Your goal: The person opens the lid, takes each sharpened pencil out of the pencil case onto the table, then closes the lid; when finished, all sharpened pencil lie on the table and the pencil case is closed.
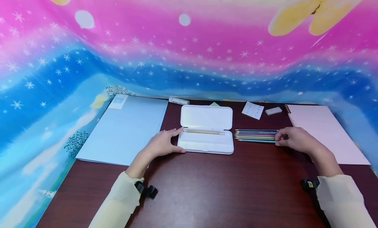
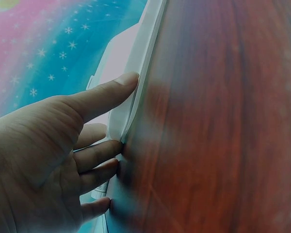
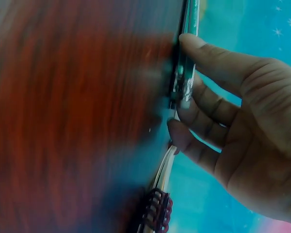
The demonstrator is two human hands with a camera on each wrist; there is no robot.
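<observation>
The white pencil case point(image 1: 206, 129) lies open in the middle of the dark table point(image 1: 224, 188), lid folded back away from the person. One pencil point(image 1: 203, 132) already lies in its tray along the hinge line. A row of coloured pencils point(image 1: 256, 136) sits on the table just right of the case, tips toward it, so by the look of it the filling is barely begun: one in, the rest out.

The left hand point(image 1: 163, 143) rests at the case's left end with straight, spread fingers; in the left wrist view the thumb point(image 2: 111, 92) presses the case's edge point(image 2: 144, 63) and the other fingers touch the table beside it, steadying and not gripping. The right hand point(image 1: 293, 138) reaches the far end of the pencil row, right of the case. The right wrist view (blurred) shows its thumb point(image 3: 208, 53) and curled fingers point(image 3: 196, 114) closing on the pencil ends, apparently pinching them, though how many I cannot tell.

A blue notebook point(image 1: 127, 129) lies left of the case, a pink spiral pad point(image 1: 325, 129) far right of it, an eraser point(image 1: 273, 110) behind the pencils.
</observation>
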